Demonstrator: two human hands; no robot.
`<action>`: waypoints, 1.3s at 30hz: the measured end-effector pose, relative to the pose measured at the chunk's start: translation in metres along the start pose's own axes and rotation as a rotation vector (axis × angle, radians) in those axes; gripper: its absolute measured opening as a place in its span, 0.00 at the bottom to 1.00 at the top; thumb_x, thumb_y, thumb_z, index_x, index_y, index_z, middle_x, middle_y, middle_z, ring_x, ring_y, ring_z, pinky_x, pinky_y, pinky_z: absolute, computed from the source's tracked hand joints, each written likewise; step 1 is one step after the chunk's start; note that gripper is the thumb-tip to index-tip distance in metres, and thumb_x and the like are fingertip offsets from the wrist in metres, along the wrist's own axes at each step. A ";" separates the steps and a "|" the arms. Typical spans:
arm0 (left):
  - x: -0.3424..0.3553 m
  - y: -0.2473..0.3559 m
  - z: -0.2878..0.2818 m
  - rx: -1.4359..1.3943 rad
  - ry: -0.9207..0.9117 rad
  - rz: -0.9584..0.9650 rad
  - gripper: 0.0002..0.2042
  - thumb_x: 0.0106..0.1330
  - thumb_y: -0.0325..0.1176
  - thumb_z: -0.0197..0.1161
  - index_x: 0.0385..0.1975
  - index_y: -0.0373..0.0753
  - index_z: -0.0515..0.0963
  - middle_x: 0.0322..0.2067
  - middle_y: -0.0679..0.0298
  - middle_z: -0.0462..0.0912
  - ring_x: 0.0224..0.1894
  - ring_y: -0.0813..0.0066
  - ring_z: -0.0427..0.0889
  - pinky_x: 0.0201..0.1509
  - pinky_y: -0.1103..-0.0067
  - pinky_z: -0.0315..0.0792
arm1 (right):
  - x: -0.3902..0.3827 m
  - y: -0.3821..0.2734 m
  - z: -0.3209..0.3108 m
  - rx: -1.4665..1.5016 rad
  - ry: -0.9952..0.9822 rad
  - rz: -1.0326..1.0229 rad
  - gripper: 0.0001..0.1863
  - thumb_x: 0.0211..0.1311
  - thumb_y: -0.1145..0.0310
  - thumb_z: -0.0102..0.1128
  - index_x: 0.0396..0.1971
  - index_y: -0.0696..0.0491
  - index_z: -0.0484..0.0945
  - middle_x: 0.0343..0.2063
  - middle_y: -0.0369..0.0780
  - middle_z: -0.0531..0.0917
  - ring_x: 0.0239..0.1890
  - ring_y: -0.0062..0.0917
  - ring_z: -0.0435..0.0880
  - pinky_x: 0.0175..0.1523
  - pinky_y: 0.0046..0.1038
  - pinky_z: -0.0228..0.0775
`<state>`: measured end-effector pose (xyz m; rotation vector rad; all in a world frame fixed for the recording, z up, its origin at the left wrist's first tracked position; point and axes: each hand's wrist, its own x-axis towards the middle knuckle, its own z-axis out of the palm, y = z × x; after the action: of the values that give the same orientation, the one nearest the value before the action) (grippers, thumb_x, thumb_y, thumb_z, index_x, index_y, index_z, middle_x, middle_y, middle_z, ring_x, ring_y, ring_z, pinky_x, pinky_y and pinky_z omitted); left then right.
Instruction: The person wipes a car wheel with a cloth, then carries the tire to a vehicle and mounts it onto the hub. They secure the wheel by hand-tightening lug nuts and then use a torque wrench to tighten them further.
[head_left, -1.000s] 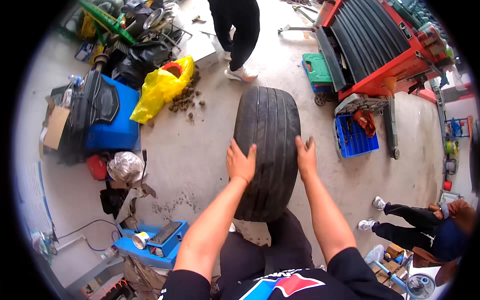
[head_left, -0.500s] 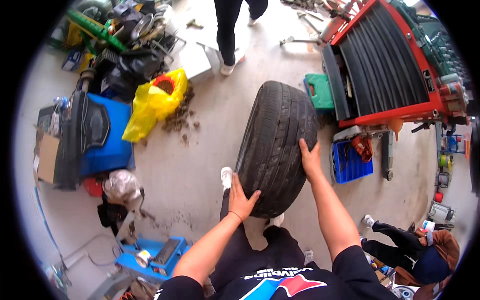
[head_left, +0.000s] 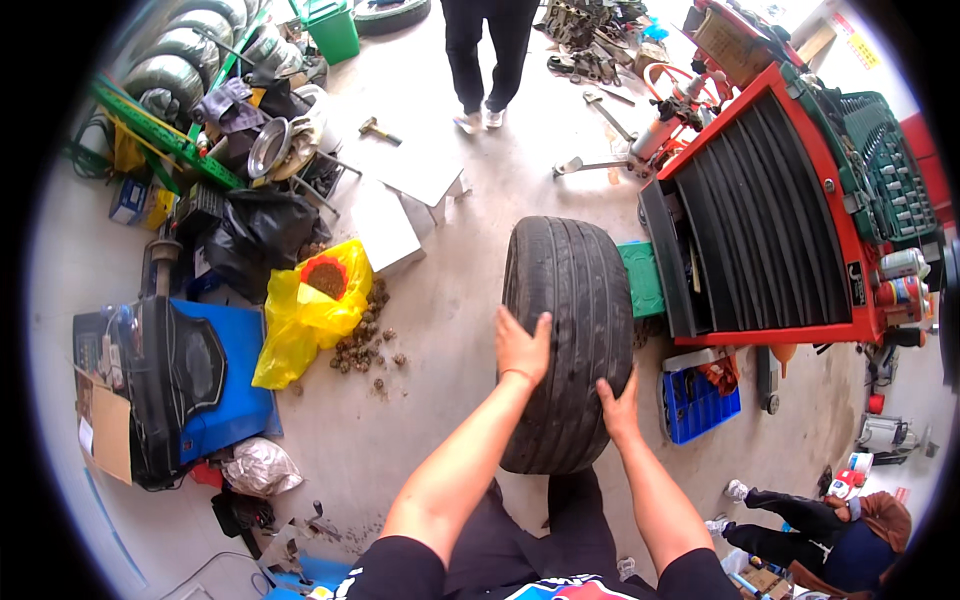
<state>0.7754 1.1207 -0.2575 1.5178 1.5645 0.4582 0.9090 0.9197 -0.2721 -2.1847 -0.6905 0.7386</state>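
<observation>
Behind the tire (head_left: pixel 572 300), a half-hidden green case (head_left: pixel 643 280)

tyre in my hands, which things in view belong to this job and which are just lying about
In use:
- tyre
- left hand, on its left side
- right hand, on its right side

Seemingly just lying about, untouched by your hands:
- yellow bag
- hammer
- blue tray
- green case
</observation>
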 end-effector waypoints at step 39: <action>0.788 0.246 -0.031 -0.401 0.117 -0.234 0.48 0.71 0.59 0.61 0.74 0.24 0.50 0.71 0.34 0.59 0.75 0.48 0.59 0.77 0.65 0.54 | 0.876 -0.502 0.193 -0.230 -0.187 -0.191 0.65 0.58 0.33 0.65 0.76 0.64 0.40 0.74 0.61 0.50 0.78 0.53 0.49 0.79 0.45 0.46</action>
<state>1.0093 1.9115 -0.3111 1.0075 1.6006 0.6876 1.2604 1.8855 -0.2576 -2.2301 -1.1121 0.8028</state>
